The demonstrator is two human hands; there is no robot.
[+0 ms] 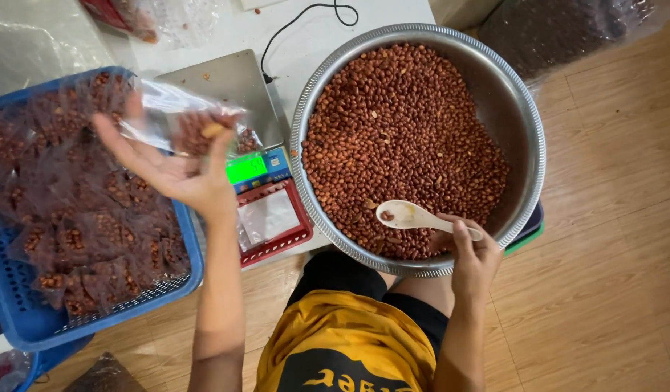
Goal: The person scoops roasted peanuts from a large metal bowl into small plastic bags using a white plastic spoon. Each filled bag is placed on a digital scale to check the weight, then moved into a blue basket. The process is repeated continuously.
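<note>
My left hand (176, 168) is raised palm up over the edge of a blue basket (19, 319), its fingertips touching a small clear bag of peanuts (186, 123) that hangs in the air above the digital scale (233, 87). My right hand (471, 254) grips the handle of a white spoon (404, 214), whose bowl rests on the red-skinned peanuts (400, 123) filling a large steel bowl (527, 138). The spoon carries one or two nuts.
The blue basket holds several filled clear bags of peanuts. A small red tray (287, 236) with clear bags lies by the scale. The scale's green display (246, 168) is lit, and a black cable (306, 18) runs behind. Dark sacks (560, 29) sit at the top right on the wooden floor.
</note>
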